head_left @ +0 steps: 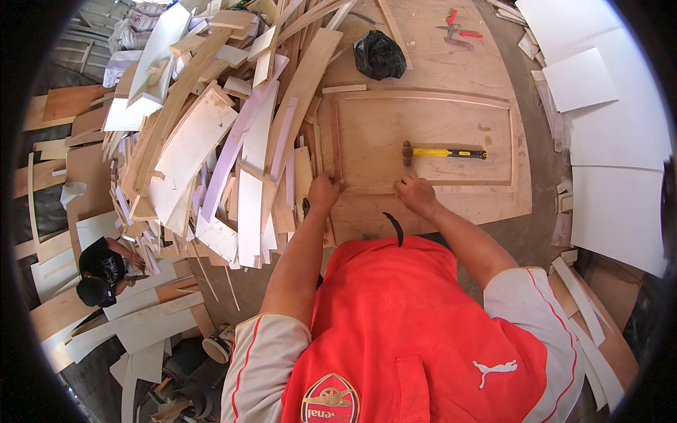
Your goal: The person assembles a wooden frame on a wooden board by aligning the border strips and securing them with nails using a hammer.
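Note:
A rectangular frame of thin wooden strips lies on a plywood board in front of me. My left hand is closed at the frame's near left corner, its fingertips pinching the near wooden strip. Further right along that same strip, my right hand has its fingers curled and pressed onto the wood. A hammer with a yellow and black handle rests inside the frame, just beyond my right hand. The undersides of both hands are hidden.
Piled wooden offcuts rise close on my left. A black plastic bag and red-handled pliers lie on the board's far part. White panels stand at the right. Another person works at the lower left among boards.

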The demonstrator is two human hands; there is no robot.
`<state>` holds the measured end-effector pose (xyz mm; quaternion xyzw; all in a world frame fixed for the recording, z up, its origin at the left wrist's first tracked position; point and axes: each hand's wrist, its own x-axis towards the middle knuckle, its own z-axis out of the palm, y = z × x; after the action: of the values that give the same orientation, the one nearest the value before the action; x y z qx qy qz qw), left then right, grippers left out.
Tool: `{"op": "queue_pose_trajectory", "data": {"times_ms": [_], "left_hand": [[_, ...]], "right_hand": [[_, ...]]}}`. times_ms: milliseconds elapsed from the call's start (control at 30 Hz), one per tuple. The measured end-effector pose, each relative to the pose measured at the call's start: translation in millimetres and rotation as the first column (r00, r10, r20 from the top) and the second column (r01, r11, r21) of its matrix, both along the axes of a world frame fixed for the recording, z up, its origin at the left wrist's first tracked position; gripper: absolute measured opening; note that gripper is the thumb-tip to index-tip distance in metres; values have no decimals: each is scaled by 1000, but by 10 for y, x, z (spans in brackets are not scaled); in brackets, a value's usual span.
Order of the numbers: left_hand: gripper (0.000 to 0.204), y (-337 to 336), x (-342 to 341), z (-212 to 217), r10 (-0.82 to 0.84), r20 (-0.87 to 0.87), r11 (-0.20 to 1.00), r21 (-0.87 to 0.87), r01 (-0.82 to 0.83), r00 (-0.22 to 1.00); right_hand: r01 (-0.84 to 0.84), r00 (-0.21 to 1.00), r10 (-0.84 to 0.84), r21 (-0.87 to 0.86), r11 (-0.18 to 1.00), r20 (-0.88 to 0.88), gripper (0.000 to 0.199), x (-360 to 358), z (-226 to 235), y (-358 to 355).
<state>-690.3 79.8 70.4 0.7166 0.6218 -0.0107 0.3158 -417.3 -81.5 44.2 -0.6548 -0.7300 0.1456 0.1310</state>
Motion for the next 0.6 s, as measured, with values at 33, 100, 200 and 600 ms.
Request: {"op": "queue_pose_trajectory", "data": {"times_ms": [33, 100, 200, 600], "left_hand": [[42, 3, 20, 27, -2, -9, 1000, -4, 2, 1000], [42, -1, 32, 45, -1, 0, 1000, 1, 1, 1000], [42, 3, 15, 17, 9, 16, 1000, 0, -10, 1000], [42, -21, 81, 168, 19, -7, 1000, -10, -19, 1000]], "right_hand": [[6, 1000, -6, -6, 1000, 3, 13, -4, 11, 2], [14, 1000, -14, -12, 1000, 6, 13, -1, 24, 7], [8, 1000, -8, -20, 1000, -16, 12, 9, 41, 20], [-36, 997, 32, -63, 997, -67, 7, 58, 68, 46]]}}
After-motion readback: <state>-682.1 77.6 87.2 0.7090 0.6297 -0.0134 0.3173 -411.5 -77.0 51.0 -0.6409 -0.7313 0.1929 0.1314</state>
